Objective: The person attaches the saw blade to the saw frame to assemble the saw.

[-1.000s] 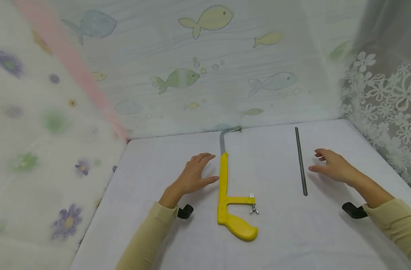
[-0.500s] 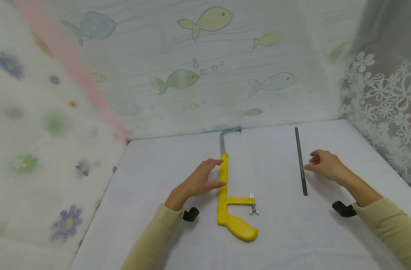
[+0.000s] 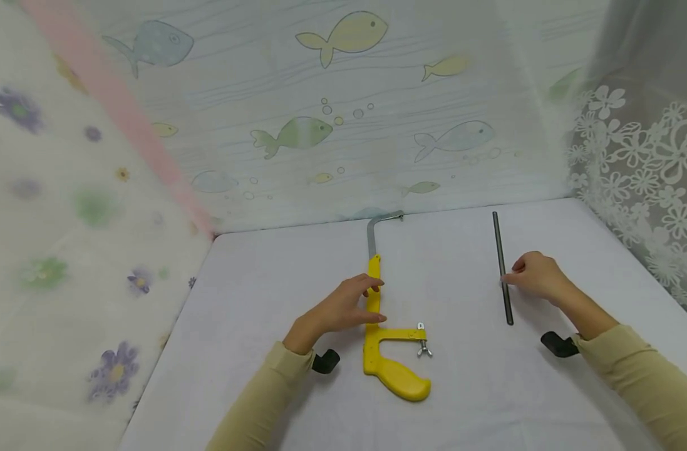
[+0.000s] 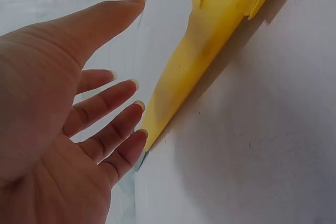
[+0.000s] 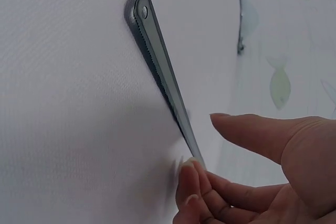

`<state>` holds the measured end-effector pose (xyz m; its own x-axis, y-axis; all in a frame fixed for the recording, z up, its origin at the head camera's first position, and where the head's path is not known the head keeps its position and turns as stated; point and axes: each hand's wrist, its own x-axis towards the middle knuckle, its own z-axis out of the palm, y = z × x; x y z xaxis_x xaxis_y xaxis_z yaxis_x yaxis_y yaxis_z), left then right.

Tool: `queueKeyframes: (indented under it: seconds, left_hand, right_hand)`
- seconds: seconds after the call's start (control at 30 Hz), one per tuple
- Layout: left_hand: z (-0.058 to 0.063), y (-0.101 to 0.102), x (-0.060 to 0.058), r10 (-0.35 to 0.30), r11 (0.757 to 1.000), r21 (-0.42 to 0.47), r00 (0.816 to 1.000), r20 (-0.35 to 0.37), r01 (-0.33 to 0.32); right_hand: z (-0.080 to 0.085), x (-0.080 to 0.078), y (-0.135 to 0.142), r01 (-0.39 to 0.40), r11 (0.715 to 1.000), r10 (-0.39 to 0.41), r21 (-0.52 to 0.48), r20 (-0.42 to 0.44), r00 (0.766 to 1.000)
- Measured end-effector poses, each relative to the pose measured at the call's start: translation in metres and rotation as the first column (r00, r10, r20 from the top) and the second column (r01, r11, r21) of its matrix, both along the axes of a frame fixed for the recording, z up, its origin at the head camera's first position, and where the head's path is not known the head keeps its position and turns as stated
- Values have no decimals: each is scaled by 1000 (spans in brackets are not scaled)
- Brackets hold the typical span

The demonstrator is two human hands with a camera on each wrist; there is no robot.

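Note:
A yellow hacksaw frame [image 3: 372, 347] lies on the white cloth with its handle [image 3: 405, 381] nearest me and its grey metal bow [image 3: 371, 238] at the far end. My left hand [image 3: 343, 307] is over the middle of the frame's yellow bar, thumb and fingers spread apart around nothing. To the right lies a separate dark hacksaw blade [image 5: 160, 59], toothed along one edge, with a hole at its end. My right hand [image 3: 537, 275] reaches it from the right; the fingertips [image 5: 191, 166] are right at the blade, while the thumb stands apart.
A wing nut [image 3: 424, 352] hangs on the frame's short yellow arm. Black pieces [image 3: 326, 361] protrude beneath both sleeves. Fish-printed fabric [image 3: 298, 134] closes off the back of the table, a flowered one [image 3: 67, 207] the left, and a lace curtain [image 3: 653, 150] the right.
My left hand has moved right and toward me, over the frame's bar. The right hand has moved left to the blade, its fingers more curled. Frame and blade have stayed in place.

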<state>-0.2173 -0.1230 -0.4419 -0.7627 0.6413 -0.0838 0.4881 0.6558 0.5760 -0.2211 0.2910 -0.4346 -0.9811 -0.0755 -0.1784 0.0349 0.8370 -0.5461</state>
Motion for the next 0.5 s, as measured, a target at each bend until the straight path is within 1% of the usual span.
queueKeyframes:
  seconds: [0.13, 0.33, 0.5]
  left_hand:
    - [-1, 4, 2, -16, 1000, -15, 1000, 12, 16]
    - [-2, 10, 5, -41, 999, -23, 999, 29, 42]
    - [-2, 14, 7, -68, 997, -22, 997, 38, 69]
  right_hand:
    - [-4, -2, -3, 10, 1000, -10, 16, -7, 1000]
    - [-7, -3, -7, 46, 998, -46, 46, -17, 999]
    - [-10, -4, -9, 83, 996, -82, 42, -24, 996]
